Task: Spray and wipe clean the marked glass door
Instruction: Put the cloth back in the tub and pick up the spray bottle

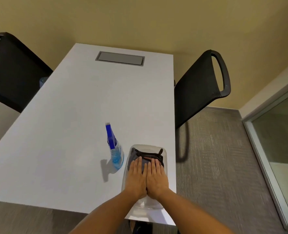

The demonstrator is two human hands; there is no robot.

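A clear spray bottle (pixel 116 154) with blue liquid and a blue trigger head stands on the white table (pixel 68 132). To its right sits a clear plastic tub (pixel 163 151) holding a grey cloth (pixel 145 157) with dark edging. My left hand (pixel 136 178) and my right hand (pixel 156 178) lie flat, side by side, palms down over the tub, with fingertips resting on the cloth. Neither hand grips anything. The glass door (pixel 281 132) with its metal frame is at the far right.
Two black mesh chairs flank the table, one on the left (pixel 13 71) and one on the right (pixel 200 85). A grey cable hatch (pixel 120 58) is set into the table's far end. Grey carpet (pixel 215 157) lies between the table and the door.
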